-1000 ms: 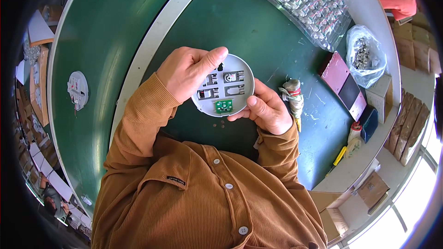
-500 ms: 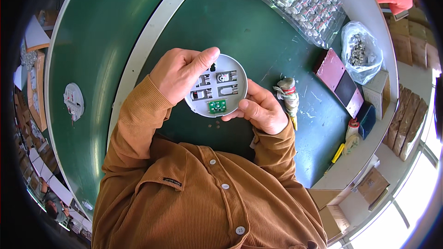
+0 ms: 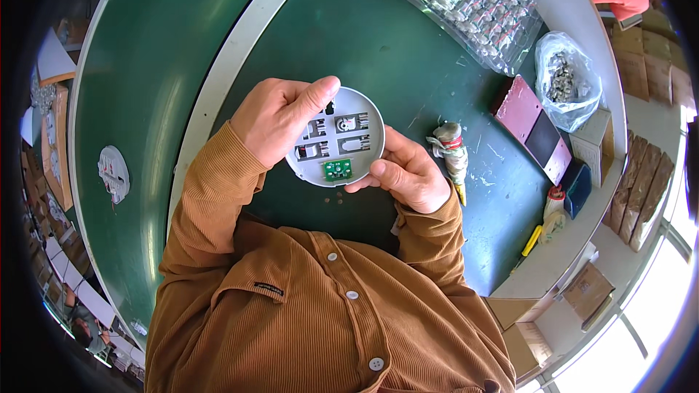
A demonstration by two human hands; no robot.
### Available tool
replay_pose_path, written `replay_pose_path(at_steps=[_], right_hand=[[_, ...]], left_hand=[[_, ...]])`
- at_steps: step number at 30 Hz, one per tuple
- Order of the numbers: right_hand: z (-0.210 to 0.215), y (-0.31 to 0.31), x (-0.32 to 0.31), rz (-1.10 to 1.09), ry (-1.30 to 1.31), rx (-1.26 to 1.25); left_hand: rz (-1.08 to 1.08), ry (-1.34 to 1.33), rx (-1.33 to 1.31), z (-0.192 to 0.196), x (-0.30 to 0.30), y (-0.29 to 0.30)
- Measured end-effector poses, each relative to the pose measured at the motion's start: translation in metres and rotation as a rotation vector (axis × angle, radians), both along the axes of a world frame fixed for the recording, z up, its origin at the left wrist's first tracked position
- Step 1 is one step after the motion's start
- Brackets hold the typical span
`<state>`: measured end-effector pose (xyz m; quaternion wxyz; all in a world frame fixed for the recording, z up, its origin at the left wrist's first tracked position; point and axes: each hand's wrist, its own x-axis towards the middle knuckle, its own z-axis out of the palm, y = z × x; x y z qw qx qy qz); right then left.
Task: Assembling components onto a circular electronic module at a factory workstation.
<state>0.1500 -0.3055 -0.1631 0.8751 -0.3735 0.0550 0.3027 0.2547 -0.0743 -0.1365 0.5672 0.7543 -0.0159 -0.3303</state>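
Note:
Between my two hands, held up over the green table, is a round white plastic housing [image 3: 336, 138]. Its inside faces up and shows several rectangular slots and a dark switch-like part near the top. A small green circuit board [image 3: 337, 169] sits in its lower part. My left hand [image 3: 280, 116] grips the upper left rim, thumb over the top edge. At the lower right rim, my right hand [image 3: 409, 173] pinches the housing between thumb and fingers. A wrapped tool handle [image 3: 453, 147] with a yellow tip lies right of my right hand.
Far right lies a clear tray [image 3: 466, 7] of several small wired parts. Beside it are a plastic bag [image 3: 568, 76] of metal pieces and a maroon box [image 3: 531, 129]. A yellow-handled tool [image 3: 532, 241] lies near the right edge. Another white housing [image 3: 113, 173] rests on the left belt.
The housing and both hands have shifted very slightly left in the picture, along with a small shift of the whole view. Both hands keep their hold.

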Motion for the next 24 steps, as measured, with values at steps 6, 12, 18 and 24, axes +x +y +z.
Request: replay_pose_path(at_steps=[6,12,18,24], right_hand=[[0.0027,0.0012,0.0025,-0.007,-0.002,-0.011],[0.0031,0.0021,0.0030,-0.005,-0.015,-0.016],[0.0014,0.0012,0.0007,-0.006,-0.050,-0.037],[-0.0017,0.0009,-0.0003,0.007,-0.109,-0.074]], left_hand=[[-0.006,-0.008,0.003,-0.0014,0.0015,0.0004],[-0.014,-0.026,-0.022,0.0001,0.0009,0.0011],[-0.027,-0.035,-0.044,0.0060,-0.0018,0.0012],[-0.053,-0.070,-0.072,-0.0007,-0.0045,0.0067]])
